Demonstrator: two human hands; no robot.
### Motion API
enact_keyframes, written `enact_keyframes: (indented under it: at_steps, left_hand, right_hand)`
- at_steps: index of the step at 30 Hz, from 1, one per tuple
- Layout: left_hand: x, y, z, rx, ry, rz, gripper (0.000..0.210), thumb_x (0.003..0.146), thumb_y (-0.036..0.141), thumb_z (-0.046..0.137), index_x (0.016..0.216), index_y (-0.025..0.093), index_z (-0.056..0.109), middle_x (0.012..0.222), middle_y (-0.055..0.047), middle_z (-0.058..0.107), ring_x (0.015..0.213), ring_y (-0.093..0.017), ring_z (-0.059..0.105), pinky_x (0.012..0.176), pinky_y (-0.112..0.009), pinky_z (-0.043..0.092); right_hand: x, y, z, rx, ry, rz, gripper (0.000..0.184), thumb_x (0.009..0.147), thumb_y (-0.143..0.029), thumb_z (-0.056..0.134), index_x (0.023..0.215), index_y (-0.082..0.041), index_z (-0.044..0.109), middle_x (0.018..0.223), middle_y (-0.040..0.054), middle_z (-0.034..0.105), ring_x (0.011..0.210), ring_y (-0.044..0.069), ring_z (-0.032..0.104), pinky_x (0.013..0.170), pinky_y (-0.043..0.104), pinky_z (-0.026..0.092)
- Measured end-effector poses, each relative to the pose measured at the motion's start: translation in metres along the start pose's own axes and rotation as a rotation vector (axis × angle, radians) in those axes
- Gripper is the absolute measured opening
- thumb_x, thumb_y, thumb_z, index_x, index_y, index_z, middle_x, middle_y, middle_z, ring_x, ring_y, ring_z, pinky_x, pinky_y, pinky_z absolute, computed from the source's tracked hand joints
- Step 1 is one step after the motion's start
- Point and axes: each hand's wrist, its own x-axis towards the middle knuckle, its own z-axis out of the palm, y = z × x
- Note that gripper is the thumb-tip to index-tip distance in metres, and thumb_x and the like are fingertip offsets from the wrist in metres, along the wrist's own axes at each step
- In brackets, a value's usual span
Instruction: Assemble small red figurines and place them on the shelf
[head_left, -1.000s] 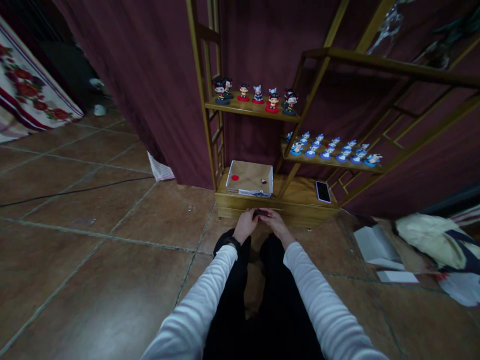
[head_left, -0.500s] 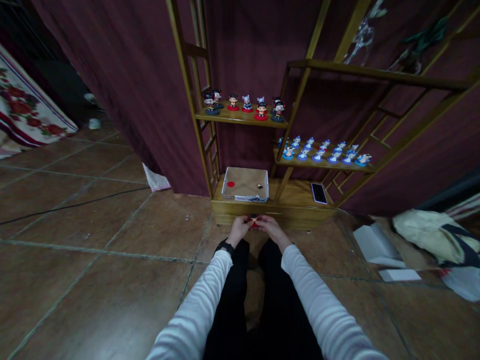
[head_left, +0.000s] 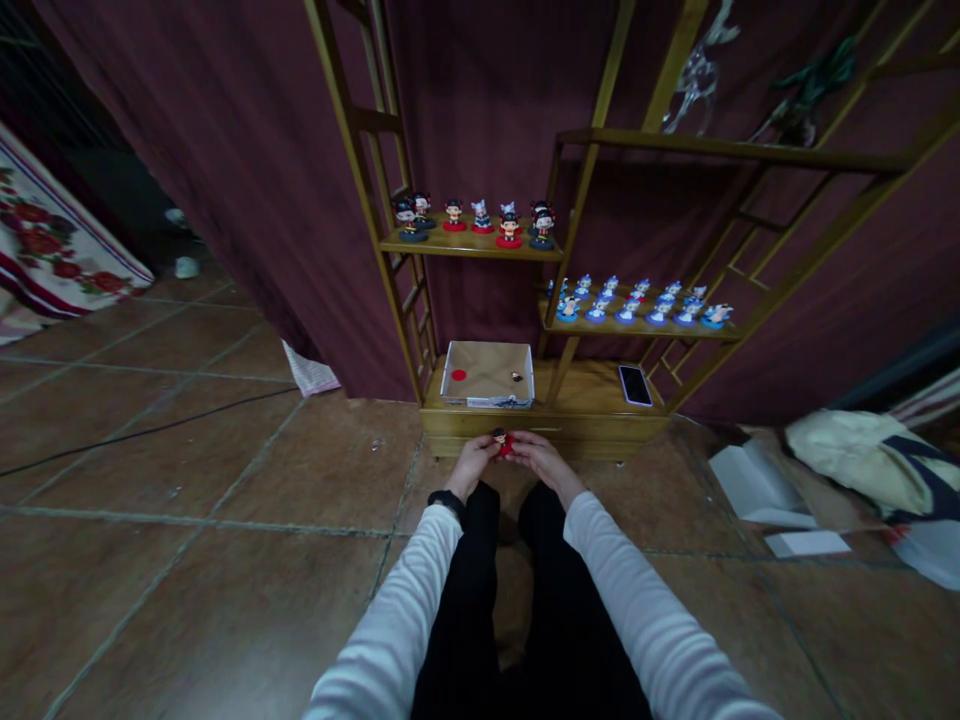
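Floor (head_left: 262, 600), brown and tiled, fills much of my head view, and a maroon curtain (head_left: 202, 180) hangs behind everything. In front of it stands a wooden shelving unit (head_left: 592, 425). From here I make out its upper-left shelf (head_left: 480, 250) with red- and black-based figures (head_left: 509, 231), and its lower right shelf (head_left: 637, 332) with a double row of blue and violet figures (head_left: 598, 310). On the unit's bottom cabinet I have a shallow cardboard box (head_left: 487, 358) at left and a phone (head_left: 635, 385) lying flat at right.

The left hand (head_left: 474, 462) and right hand (head_left: 541, 458) meet just this side of the box, both narrowed around one dark-haired figurine (head_left: 500, 437). It sits directly between them, so I count neither as nearer; the left has its left side, the right its right. Its long axis seems to run roughly away from the wearer, hair end outward and slightly left, red base (head_left: 506, 447) closer in and toward the right hand; the exact tilt is too small to tell. Inside the box, straight ahead, I see a red disc (head_left: 459, 375) and a tiny dark piece (head_left: 517, 377).
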Motion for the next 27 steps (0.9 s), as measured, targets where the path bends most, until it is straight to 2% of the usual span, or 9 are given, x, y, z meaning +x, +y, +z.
enact_keyframes:
  at_steps: [8, 14, 19, 27]
  left_hand:
    - [-0.0008, 0.0003, -0.002, -0.144, -0.01, -0.057, 0.024, 0.062, 0.024, 0.077, 0.078, 0.01, 0.067, 0.074, -0.006, 0.066, 0.067, -0.012, 0.06, 0.071, -0.027, 0.047]
    - [-0.0009, -0.0001, -0.002, -0.229, -0.042, -0.076, 0.025, 0.062, 0.017, 0.077, 0.084, 0.009, 0.068, 0.081, -0.009, 0.069, 0.073, -0.014, 0.063, 0.077, -0.028, 0.047]
    - [-0.0023, 0.0015, -0.0005, -0.247, -0.023, -0.082, 0.022, 0.064, 0.013, 0.076, 0.084, 0.009, 0.067, 0.081, -0.009, 0.07, 0.078, -0.016, 0.065, 0.083, -0.031, 0.049]
    - [-0.0006, -0.0011, -0.0006, -0.279, 0.061, -0.084, 0.029, 0.06, 0.006, 0.077, 0.082, 0.012, 0.058, 0.071, -0.003, 0.068, 0.064, -0.012, 0.065, 0.074, -0.027, 0.052]
  right_hand:
    - [-0.0022, 0.0008, 0.0004, 0.013, -0.016, -0.029, 0.04, 0.058, -0.023, 0.079, 0.096, -0.02, 0.066, 0.098, 0.0044, 0.07, 0.085, 0.017, 0.067, 0.083, 0.034, 0.053]
    - [0.0019, 0.0023, -0.0018, 0.029, 0.035, -0.018, 0.033, 0.064, -0.027, 0.076, 0.094, -0.019, 0.066, 0.088, 0.0041, 0.071, 0.071, 0.013, 0.066, 0.077, 0.032, 0.054]
    - [0.003, 0.0028, -0.0024, 0.043, 0.062, -0.018, 0.029, 0.066, -0.025, 0.075, 0.092, -0.018, 0.066, 0.084, 0.004, 0.071, 0.069, 0.013, 0.066, 0.076, 0.032, 0.055]
    - [0.003, 0.0021, -0.0013, 0.036, 0.076, -0.015, 0.025, 0.068, -0.024, 0.073, 0.091, -0.017, 0.067, 0.088, 0.006, 0.072, 0.073, 0.015, 0.067, 0.077, 0.033, 0.055]
